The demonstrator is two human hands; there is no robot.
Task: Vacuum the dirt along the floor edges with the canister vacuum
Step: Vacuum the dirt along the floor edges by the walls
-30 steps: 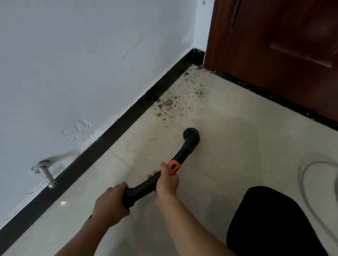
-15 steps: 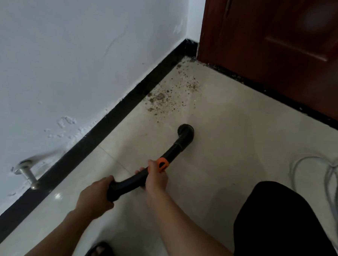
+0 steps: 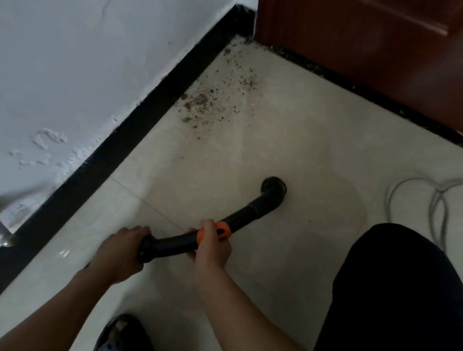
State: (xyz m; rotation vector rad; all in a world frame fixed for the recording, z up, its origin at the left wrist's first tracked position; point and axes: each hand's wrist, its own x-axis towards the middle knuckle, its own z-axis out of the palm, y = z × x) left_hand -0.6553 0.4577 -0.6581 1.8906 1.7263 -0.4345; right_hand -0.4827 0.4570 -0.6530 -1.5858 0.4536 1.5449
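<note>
Wand (image 3: 173, 243): black, curved tube | left hand (image 3: 119, 252) grips rear end | right hand (image 3: 211, 250) grips at orange collar (image 3: 224, 229)

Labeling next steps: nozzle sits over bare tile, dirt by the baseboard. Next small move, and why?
Probably push the nozzle forward and left into the dirt patch beside the baseboard. The left hand and right hand both grip the wand, yet the nozzle sits over bare tile short of the debris.

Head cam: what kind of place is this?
Probably a corner of a room in a home: pale tiled floor, white plastered wall with a black baseboard, and a dark wooden door.
</note>
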